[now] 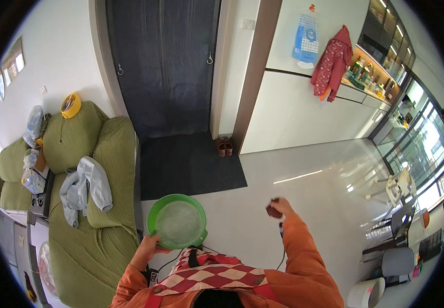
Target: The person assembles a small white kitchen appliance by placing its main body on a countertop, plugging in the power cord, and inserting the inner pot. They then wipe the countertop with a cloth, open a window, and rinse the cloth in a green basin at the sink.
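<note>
My left hand (148, 248) grips the near rim of a round green basin (176, 220) with a pale mesh or frosted inside, held out in front of my chest. My right hand (278, 206) is raised to the right, fingers closed around a small dark reddish object (272, 210); what it is cannot be made out. I wear orange sleeves and a red-and-white checked apron (209, 272). A thin dark cord hangs below my right wrist.
A green sofa (86, 205) runs along the left with a grey jacket (84, 187) on it. A dark doormat (188, 164) lies before a dark door, small shoes (224, 147) beside it. A white bin (365, 293) and a chair stand at lower right.
</note>
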Demonstrator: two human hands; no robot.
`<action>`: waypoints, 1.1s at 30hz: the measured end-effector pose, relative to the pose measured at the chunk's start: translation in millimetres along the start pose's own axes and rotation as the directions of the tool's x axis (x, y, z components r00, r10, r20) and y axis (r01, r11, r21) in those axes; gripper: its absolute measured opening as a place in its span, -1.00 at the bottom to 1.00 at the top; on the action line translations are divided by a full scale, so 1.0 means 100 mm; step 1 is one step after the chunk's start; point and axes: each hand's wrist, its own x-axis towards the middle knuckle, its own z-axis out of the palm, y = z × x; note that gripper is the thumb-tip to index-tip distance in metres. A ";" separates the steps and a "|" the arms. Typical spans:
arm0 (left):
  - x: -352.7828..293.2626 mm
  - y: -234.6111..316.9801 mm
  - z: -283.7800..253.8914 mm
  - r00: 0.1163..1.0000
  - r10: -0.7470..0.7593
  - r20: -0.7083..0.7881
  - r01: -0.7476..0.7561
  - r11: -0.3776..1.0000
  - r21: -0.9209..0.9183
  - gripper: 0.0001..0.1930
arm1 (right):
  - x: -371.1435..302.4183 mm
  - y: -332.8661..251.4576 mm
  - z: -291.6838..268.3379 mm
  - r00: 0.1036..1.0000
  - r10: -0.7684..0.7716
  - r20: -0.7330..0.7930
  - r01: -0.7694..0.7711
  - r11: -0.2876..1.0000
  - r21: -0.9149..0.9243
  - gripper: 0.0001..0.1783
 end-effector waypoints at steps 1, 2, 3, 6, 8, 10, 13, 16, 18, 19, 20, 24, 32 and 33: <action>0.21 0.11 0.01 1.000 0.011 0.008 -0.011 1.000 -0.012 -0.54 | 0.42 -0.36 -0.03 0.994 -0.077 -0.075 0.077 0.997 -0.007 -0.61; 0.43 0.23 0.02 1.000 0.003 -0.002 -0.003 1.000 -0.006 -0.53 | 0.83 -0.69 -0.07 0.986 -0.145 -0.087 0.145 0.989 -0.006 -0.60; 0.67 0.37 0.04 1.000 0.016 -0.016 -0.016 1.000 -0.009 -0.54 | 1.23 -1.02 -0.10 0.974 -0.201 -0.103 0.204 0.979 0.014 -0.58; 1.33 0.81 0.05 0.997 0.010 -0.070 -0.010 1.000 -0.005 -0.54 | 2.23 -1.83 -0.18 0.935 -0.332 -0.123 0.335 0.942 0.007 -0.49; 1.74 1.17 0.10 0.999 0.027 -0.031 -0.029 0.999 -0.043 -0.54 | 2.76 -2.27 -0.29 0.915 -0.370 -0.161 0.368 0.929 -0.038 -0.42; 2.10 1.54 0.18 0.999 0.045 -0.029 -0.046 0.998 -0.042 -0.53 | 3.22 -2.68 -0.49 0.914 -0.381 -0.140 0.375 0.924 -0.072 -0.32; 2.65 2.19 0.28 0.999 0.045 -0.026 -0.045 0.999 -0.018 -0.52 | 3.87 -3.28 -0.90 0.880 -0.421 -0.219 0.387 0.904 -0.180 -0.21; 3.09 2.68 0.39 0.995 0.064 -0.072 -0.067 0.997 -0.035 -0.53 | 4.53 -3.86 -1.35 0.886 -0.395 -0.243 0.342 0.910 -0.232 -0.11; 3.43 2.99 0.46 0.989 0.100 -0.108 -0.106 0.993 -0.043 -0.54 | 4.99 -4.31 -1.67 0.824 -0.473 -0.314 0.364 0.865 -0.346 -0.08; 3.57 3.12 0.48 0.986 0.105 -0.126 -0.112 0.993 -0.044 -0.55 | 5.23 -4.54 -1.84 0.819 -0.476 -0.322 0.379 0.868 -0.320 -0.07; 3.69 3.18 0.52 0.983 0.104 -0.148 -0.112 0.992 -0.052 -0.54 | 5.48 -4.77 -2.01 0.830 -0.454 -0.325 0.369 0.882 -0.291 -0.05; 4.08 3.38 0.72 0.967 0.175 -0.184 -0.197 0.975 -0.107 -0.53 | 6.43 -5.65 -2.59 0.774 -0.476 -0.416 0.332 0.866 -0.374 0.05; 4.38 3.56 1.21 0.924 0.134 -0.359 -0.231 0.943 -0.241 -0.52 | 7.76 -6.52 -3.31 0.686 -0.471 -0.554 0.346 0.882 -0.321 0.04; 4.41 3.59 1.25 0.922 0.135 -0.362 -0.235 0.940 -0.246 -0.52 | 7.86 -6.55 -3.34 0.677 -0.476 -0.562 0.347 0.879 -0.327 0.03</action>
